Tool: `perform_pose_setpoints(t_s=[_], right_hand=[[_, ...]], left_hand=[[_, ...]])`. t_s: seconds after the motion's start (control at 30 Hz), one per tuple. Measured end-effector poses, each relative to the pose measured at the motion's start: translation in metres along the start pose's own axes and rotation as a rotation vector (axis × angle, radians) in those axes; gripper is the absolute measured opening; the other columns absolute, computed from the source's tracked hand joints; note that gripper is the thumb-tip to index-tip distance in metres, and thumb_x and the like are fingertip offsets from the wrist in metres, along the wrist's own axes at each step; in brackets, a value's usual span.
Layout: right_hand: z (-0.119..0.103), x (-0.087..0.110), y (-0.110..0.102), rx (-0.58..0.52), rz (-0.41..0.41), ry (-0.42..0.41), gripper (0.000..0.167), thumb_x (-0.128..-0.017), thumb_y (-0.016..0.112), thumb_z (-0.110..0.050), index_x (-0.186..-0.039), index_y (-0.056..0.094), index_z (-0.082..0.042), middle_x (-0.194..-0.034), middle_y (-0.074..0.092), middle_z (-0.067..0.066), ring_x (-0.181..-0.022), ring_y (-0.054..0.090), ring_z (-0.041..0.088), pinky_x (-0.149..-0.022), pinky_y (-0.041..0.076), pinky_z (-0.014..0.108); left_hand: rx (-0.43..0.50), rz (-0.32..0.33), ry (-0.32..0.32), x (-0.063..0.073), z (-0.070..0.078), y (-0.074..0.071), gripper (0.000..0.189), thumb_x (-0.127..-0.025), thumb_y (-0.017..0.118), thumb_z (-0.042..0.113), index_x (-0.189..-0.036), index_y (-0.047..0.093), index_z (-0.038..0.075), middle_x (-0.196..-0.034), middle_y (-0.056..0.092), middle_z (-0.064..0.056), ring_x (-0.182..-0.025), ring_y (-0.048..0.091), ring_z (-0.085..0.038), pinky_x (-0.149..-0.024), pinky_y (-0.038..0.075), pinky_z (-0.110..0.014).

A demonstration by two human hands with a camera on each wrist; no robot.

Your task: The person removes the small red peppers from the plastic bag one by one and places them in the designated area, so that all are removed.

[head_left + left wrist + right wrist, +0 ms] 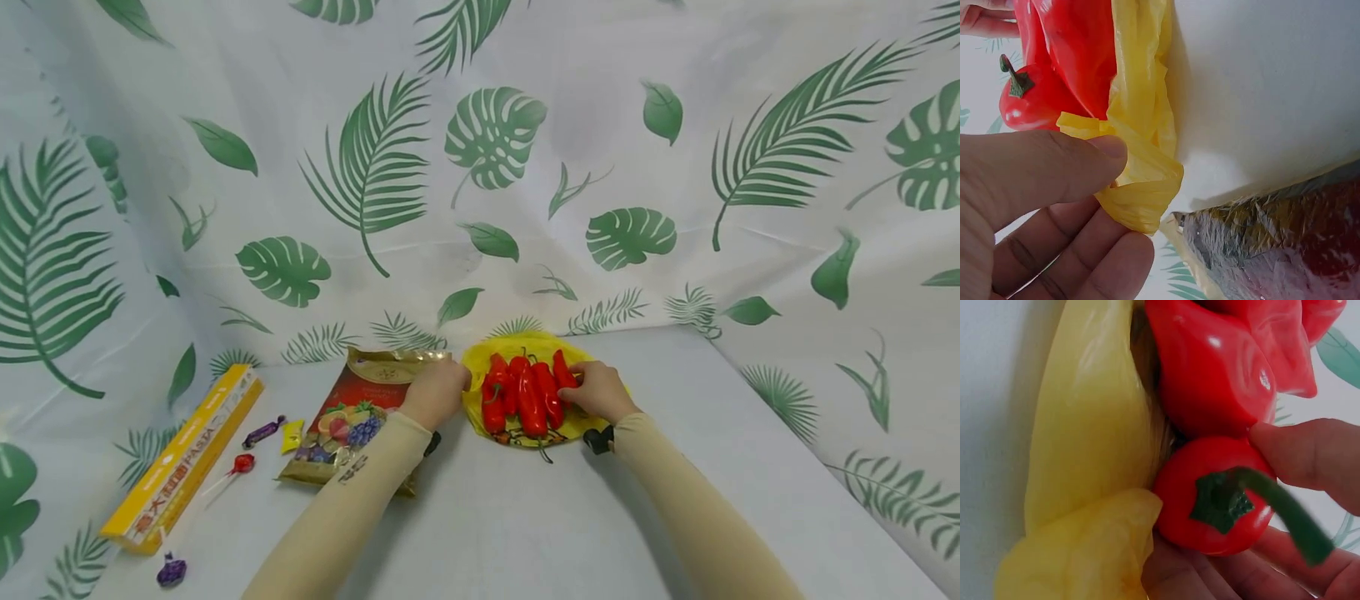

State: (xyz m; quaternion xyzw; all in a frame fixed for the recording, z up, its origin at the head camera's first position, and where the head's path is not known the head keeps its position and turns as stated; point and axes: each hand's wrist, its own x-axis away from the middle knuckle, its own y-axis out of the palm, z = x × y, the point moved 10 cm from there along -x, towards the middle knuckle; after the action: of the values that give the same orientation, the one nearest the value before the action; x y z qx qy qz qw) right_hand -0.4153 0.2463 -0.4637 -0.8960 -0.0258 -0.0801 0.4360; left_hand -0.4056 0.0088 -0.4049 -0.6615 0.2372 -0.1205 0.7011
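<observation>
Several red chili peppers (pixel 531 400) with green stems lie on a yellow plastic bag (pixel 474 358) in the head view. My left hand (pixel 437 390) pinches the bag's left edge between thumb and fingers; in the left wrist view the crumpled yellow film (pixel 1141 187) shows in its grip. At the right side of the pile, my right hand (pixel 600 390) grips one red pepper (pixel 1210 494), thumb on one side and fingers underneath. That pepper's curved green stem (pixel 1291 519) points out past the fingers. The bag's inside is mostly hidden under the peppers.
A red and gold candy bag (pixel 352 425) lies just left of my left hand. Farther left are a yellow pasta box (pixel 183 458), a lollipop (pixel 242 464), a purple candy (pixel 264 432), a yellow candy (pixel 292 435) and another purple one (pixel 171 571). Leaf-patterned cloth (pixel 555 167) rises behind.
</observation>
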Motion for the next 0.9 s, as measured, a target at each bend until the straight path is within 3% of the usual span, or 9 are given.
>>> perform_pose_setpoints(t_s=[0.27,0.47,0.63,0.9], right_hand=[[0.0,0.02,-0.014,-0.055,-0.004,-0.026,0.062,-0.095,0.073,-0.024,-0.147,0.053,0.003,-0.138,0.065,0.025,-0.102,0.068,0.028,-0.081,0.064,0.034],[0.005,0.034,-0.034,-0.037,0.041,-0.069,0.06,-0.096,0.072,-0.023,-0.147,0.054,0.002,-0.139,0.064,0.026,-0.112,0.068,0.033,-0.086,0.064,0.036],[0.032,0.048,-0.056,-0.021,0.088,-0.054,0.059,-0.095,0.073,-0.02,-0.145,0.054,0.005,-0.137,0.064,0.029,-0.112,0.069,0.038,-0.084,0.064,0.038],[0.096,0.071,-0.086,0.051,0.141,0.036,0.061,-0.094,0.072,-0.019,-0.143,0.052,0.01,-0.132,0.063,0.033,-0.104,0.067,0.038,-0.078,0.065,0.037]], left_hand=[[0.147,-0.065,-0.051,0.002,-0.005,0.003,0.017,-0.097,0.067,0.003,-0.106,0.08,0.008,-0.107,0.079,-0.007,-0.097,0.073,-0.024,-0.092,0.061,-0.039],[0.18,-0.08,-0.092,0.007,-0.013,-0.001,0.016,-0.095,0.068,0.002,-0.104,0.08,0.007,-0.107,0.079,-0.008,-0.095,0.073,-0.025,-0.091,0.062,-0.04],[0.179,-0.055,-0.088,0.009,-0.012,-0.004,0.015,-0.095,0.067,0.002,-0.101,0.08,0.007,-0.102,0.079,-0.008,-0.092,0.072,-0.024,-0.088,0.062,-0.039],[0.154,-0.008,-0.046,0.01,-0.005,-0.012,0.016,-0.095,0.066,0.001,-0.096,0.081,0.008,-0.097,0.079,-0.007,-0.086,0.071,-0.024,-0.085,0.062,-0.039]])
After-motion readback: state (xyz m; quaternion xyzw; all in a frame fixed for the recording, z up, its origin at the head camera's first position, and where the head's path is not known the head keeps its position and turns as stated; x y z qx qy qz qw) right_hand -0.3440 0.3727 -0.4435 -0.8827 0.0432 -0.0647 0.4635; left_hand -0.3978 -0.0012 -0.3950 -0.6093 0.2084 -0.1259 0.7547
